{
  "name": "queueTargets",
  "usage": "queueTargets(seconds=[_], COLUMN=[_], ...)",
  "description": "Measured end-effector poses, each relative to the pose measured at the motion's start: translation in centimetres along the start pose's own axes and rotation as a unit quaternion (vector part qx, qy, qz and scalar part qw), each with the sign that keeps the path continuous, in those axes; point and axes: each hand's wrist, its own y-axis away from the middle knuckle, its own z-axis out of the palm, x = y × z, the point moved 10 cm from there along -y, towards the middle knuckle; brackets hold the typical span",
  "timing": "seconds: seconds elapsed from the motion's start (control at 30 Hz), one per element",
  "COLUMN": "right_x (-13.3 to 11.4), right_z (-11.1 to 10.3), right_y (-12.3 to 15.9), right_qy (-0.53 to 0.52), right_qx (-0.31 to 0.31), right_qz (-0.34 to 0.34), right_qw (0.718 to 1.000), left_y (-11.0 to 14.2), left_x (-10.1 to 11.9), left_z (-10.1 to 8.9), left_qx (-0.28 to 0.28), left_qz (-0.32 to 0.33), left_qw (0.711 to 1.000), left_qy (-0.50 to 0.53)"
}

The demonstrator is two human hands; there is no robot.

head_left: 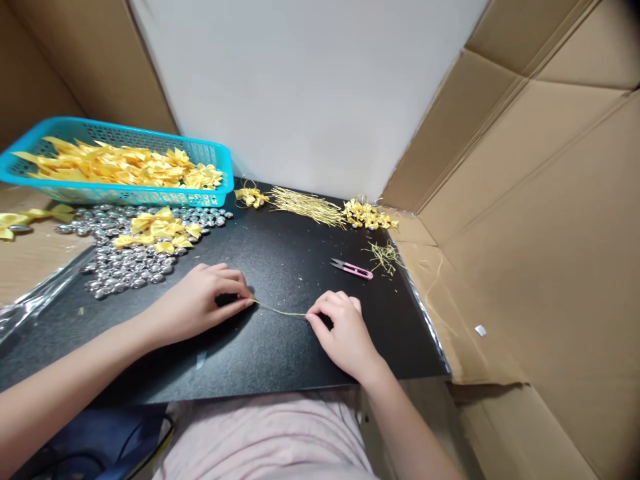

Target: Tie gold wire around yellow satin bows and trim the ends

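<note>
A thin gold cord (280,311) stretches, slightly sagging, between my two hands over the black tabletop (250,367). My left hand (213,297) pinches its left end between thumb and fingers. At the other end, my right hand (343,327) pinches it the same way. Beyond my right hand lie pink-handled thread snips (353,269), blades pointing left. Loose silver beads (125,270) are spread beyond my left hand, with several yellow ribbon bows (160,230) on top of them.
A blue plastic basket (225,170) full of yellow bows stands at the back left. Along the back lie a bundle of gold cords (307,205) and two clusters of beaded bows (367,215). Cord scraps (384,257) lie at right. Cardboard walls (525,200) flank the table.
</note>
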Motion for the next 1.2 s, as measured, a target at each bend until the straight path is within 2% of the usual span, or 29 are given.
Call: queueTargets(seconds=[0.17,0.3,0.47,0.63,0.73,0.83,0.93,1.07,1.13,1.2], right_x=[0.0,-0.3,-0.3,2.3,4.6,6.4,7.5,8.0,8.1,8.0], right_z=[-0.1,-0.2,-0.8,-3.3,-4.7,-5.2,-4.9,-4.5,-4.4,-4.5], right_y=[-0.2,-0.3,-0.2,-1.6,-3.6,-5.3,-6.0,-6.2,-6.3,-6.3], right_qy=[0.020,0.032,0.053,0.123,0.215,0.266,0.262,0.229,0.221,0.201], right_qx=[0.003,-0.001,0.006,0.031,0.042,0.045,0.048,0.058,0.061,0.071], right_qz=[0.002,-0.006,-0.007,0.017,0.032,0.040,0.041,0.044,0.049,0.053], right_qw=[1.000,0.999,0.999,0.992,0.975,0.962,0.963,0.971,0.972,0.976], left_y=[0.8,1.0,-0.9,-3.8,-5.0,-5.3,-5.0,-4.7,-4.8,-4.9], left_x=[-0.5,0.1,3.2,6.4,7.1,7.9,9.2,10.8,10.8,10.1], left_z=[-0.4,-1.0,0.2,2.4,3.3,3.5,3.5,4.4,4.9,5.1], left_qx=[0.032,0.049,-0.009,-0.036,-0.042,-0.028,0.011,0.042,0.039,0.027], left_qz=[0.006,0.001,0.030,0.067,0.075,0.108,0.159,0.219,0.222,0.196], left_qw=[0.997,0.994,0.997,0.994,0.993,0.989,0.975,0.940,0.933,0.942], left_qy=[-0.073,-0.093,-0.075,-0.073,-0.080,-0.102,-0.157,-0.259,-0.282,-0.270])
